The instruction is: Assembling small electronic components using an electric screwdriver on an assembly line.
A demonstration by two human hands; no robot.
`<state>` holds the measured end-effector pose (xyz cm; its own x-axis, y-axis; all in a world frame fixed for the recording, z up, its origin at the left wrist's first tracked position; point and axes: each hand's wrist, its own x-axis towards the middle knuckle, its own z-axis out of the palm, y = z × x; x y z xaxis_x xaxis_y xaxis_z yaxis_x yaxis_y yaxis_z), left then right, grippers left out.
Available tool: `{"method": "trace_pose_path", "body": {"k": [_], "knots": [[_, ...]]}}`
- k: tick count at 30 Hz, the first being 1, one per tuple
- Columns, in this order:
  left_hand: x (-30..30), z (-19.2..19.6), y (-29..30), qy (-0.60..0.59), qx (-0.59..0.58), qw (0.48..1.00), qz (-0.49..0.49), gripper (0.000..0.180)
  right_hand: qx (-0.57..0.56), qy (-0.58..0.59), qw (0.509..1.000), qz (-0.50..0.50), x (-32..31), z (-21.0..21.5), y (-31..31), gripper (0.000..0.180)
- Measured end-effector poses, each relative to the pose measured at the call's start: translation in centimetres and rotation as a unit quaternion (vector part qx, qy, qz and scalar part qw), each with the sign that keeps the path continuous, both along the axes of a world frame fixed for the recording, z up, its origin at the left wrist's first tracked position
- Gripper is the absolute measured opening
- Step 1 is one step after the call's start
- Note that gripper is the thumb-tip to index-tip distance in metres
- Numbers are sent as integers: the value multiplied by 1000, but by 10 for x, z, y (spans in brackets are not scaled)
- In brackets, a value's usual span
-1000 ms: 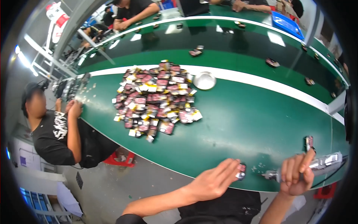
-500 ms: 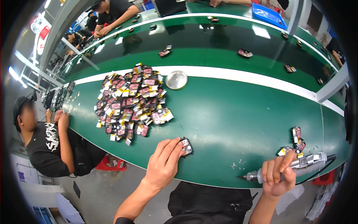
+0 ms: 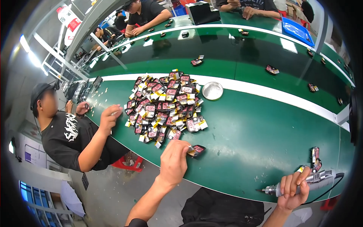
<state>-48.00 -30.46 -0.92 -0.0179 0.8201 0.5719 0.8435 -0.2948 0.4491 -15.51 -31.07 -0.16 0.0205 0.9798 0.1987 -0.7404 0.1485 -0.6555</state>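
My left hand (image 3: pixel 174 160) pinches the left end of a small black-cased electronic module (image 3: pixel 198 151) with a pink and black face. The module looks tilted at the table's near side, in front of the pile. In my right hand (image 3: pixel 293 192) is a grey corded electric screwdriver (image 3: pixel 320 183), lying sideways with its thin tip pointing left, just above the table edge. Several similar modules (image 3: pixel 315 154) lie beyond that hand, partly hidden by it. A large heap of modules (image 3: pixel 166 104) with white and yellow tabs stands left of centre, beyond my left hand.
A round metal dish (image 3: pixel 212 91) sits right of the heap. At the left, a co-worker's hand (image 3: pixel 110 117) reaches near the heap. Beyond a white rail, a dark green conveyor (image 3: pixel 227 49) carries scattered modules. A blue tray (image 3: pixel 297 32) lies at the far right.
My left hand has gone from resting on the flat module to pinching its end and tilting it. The co-worker's hand has come toward the heap. The view has shifted left.
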Motion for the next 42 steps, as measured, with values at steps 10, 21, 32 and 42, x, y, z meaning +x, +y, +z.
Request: {"method": "trace_pose_path", "body": {"k": [10, 21, 32, 42], "knots": [[-92, 39, 16, 53, 39, 977, 204, 11, -13, 4, 999, -33, 1, -4, -6, 16], [-87, 45, 26, 143, 31, 983, 112, 16, -44, 46, 998, -4, 8, -10, -9, 15], [12, 23, -29, 184, -127, 966, -131, 28, -100, 110, 989, -2, 10, -18, -10, 16], [8, 8, -15, 190, -101, 956, -197, 15, -104, 127, 986, -13, 14, -17, -23, 11]]}}
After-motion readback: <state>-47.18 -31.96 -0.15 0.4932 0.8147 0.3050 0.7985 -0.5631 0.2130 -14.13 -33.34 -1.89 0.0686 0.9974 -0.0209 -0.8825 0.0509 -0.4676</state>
